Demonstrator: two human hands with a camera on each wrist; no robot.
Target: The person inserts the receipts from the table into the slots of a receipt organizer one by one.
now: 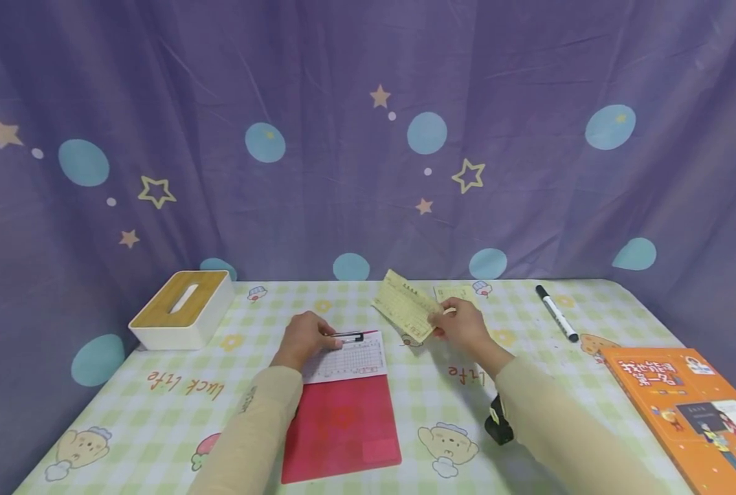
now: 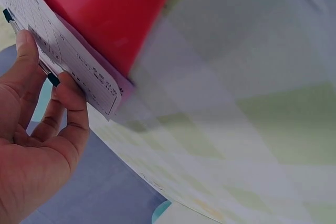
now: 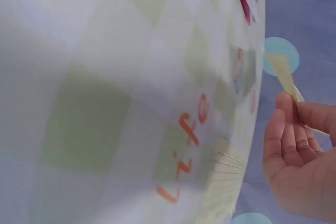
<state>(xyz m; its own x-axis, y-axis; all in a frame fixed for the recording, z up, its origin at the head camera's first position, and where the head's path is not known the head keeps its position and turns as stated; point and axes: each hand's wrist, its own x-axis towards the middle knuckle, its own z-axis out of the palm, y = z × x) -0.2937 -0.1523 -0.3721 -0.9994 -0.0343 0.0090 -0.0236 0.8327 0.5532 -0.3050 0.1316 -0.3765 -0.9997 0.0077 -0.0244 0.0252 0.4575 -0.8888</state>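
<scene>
My left hand (image 1: 306, 339) pinches the top edge of a red clipboard (image 1: 343, 426), right at its metal clip (image 1: 350, 337). A white sheet (image 1: 349, 360) printed with a grid lies under that clip. In the left wrist view, the thumb lies over the sheet (image 2: 79, 61) and the fingers are bent around the clip (image 2: 47, 72). Between thumb and fingers my right hand (image 1: 463, 328) holds a creased yellow paper slip (image 1: 405, 306), raised off the table. Another yellow slip (image 1: 451, 293) lies flat behind that hand, partly hidden by it.
A white tissue box (image 1: 209, 313) with a wood-look lid stands at the back left. At the back right lies a capped marker (image 1: 556, 313), with an orange book (image 1: 671, 405) nearer the front. A purple curtain (image 1: 318, 206) hangs behind the checked tablecloth (image 1: 157, 419).
</scene>
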